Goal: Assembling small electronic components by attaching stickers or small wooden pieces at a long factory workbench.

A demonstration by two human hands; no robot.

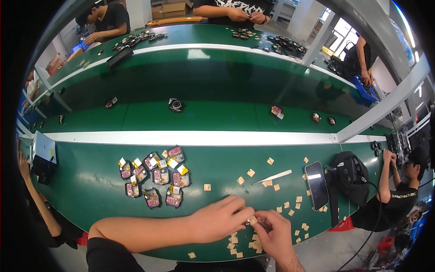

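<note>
Close to the green table's front edge, my left hand (222, 218) and my right hand (275, 232) meet with fingertips pinched together. Between them is a small tan square piece (252, 220), its lower part hidden by the fingers. Similar tan squares (233, 240) lie scattered just below my hands, and more are spread to the right. To the left of my hands sits a cluster of several small black-cased electronic modules (160, 176) with pinkish boards and silver-and-yellow parts. Metal tweezers (274, 176) rest beyond my right hand, among some of the squares.
A phone (316, 186) and a black bag (351, 177) lie to the right. A white-and-black box (44, 156) stands at the left end. Beyond the white rail (190, 138), a green belt (217, 119) carries spaced-out modules. Other people sit along the far side and at both ends.
</note>
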